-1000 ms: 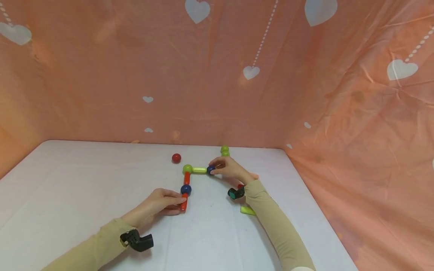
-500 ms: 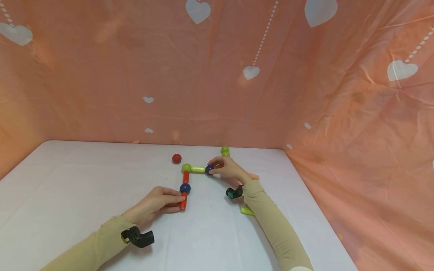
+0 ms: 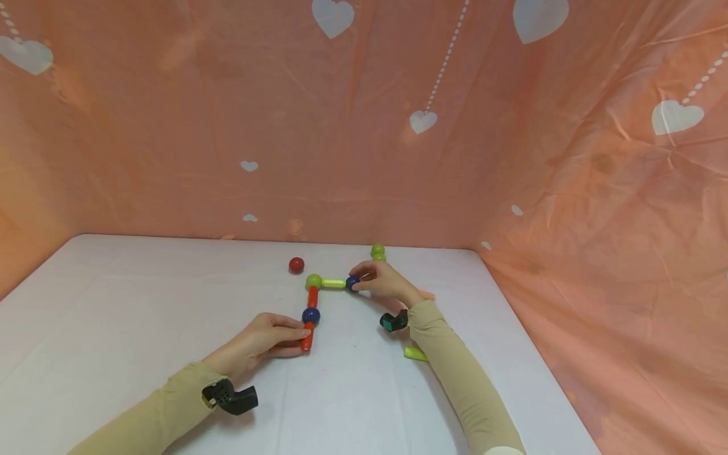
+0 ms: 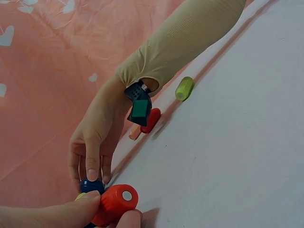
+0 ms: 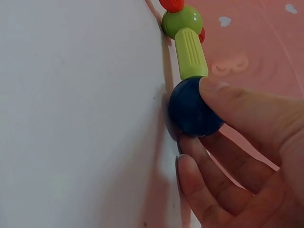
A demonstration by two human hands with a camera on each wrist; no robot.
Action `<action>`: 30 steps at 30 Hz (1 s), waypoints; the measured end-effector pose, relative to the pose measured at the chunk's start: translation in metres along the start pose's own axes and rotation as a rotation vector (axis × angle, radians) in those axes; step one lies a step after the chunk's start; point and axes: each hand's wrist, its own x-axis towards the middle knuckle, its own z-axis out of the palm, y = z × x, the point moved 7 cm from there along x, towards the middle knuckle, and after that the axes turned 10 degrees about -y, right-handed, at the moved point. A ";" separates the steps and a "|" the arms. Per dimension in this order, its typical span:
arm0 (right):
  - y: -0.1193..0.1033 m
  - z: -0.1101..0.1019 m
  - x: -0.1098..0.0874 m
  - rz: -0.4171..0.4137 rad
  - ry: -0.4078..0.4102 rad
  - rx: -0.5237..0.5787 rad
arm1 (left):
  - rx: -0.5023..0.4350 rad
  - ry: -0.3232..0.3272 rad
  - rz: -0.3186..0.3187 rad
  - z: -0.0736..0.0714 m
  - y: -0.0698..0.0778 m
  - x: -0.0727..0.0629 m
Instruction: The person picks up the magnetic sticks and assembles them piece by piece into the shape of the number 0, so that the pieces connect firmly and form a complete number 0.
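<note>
My left hand point(image 3: 263, 341) pinches the near red rod point(image 3: 308, 339) between thumb and fingers; its round metal end shows in the left wrist view. That rod joins a blue ball point(image 3: 311, 316), then a second red rod point(image 3: 313, 297) and a green ball point(image 3: 314, 282). From the green ball a yellow-green rod point(image 3: 333, 284) runs right to another blue ball point(image 5: 194, 108). Thumb and fingers of my right hand point(image 3: 385, 282) grip this second blue ball. All the parts connect in one L-shaped chain.
A loose red ball point(image 3: 296, 265) lies behind the chain. Two green balls point(image 3: 378, 251) sit near the far table edge. Right of the chain lie a yellow-green rod point(image 4: 185, 89), a red rod point(image 4: 151, 120) and an orange piece point(image 4: 135, 132). A heart-patterned cloth point(image 3: 364, 158) hangs behind.
The chain has shifted very slightly left and away from me, with both hands still holding its ends. Otherwise the things lie as before.
</note>
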 end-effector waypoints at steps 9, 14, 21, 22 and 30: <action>0.000 -0.001 0.000 -0.014 -0.001 0.003 | 0.009 -0.018 0.016 0.001 0.001 0.000; 0.000 -0.001 0.001 -0.010 -0.005 0.010 | 0.015 -0.046 0.029 -0.012 0.008 -0.003; 0.002 -0.001 0.001 0.010 0.002 0.011 | 0.268 0.008 0.231 -0.058 0.049 0.013; 0.002 0.000 0.001 0.012 0.000 0.015 | 0.315 0.020 0.276 -0.065 0.055 0.017; -0.001 0.000 -0.002 0.011 -0.007 0.017 | 0.541 0.059 0.455 -0.088 0.077 0.052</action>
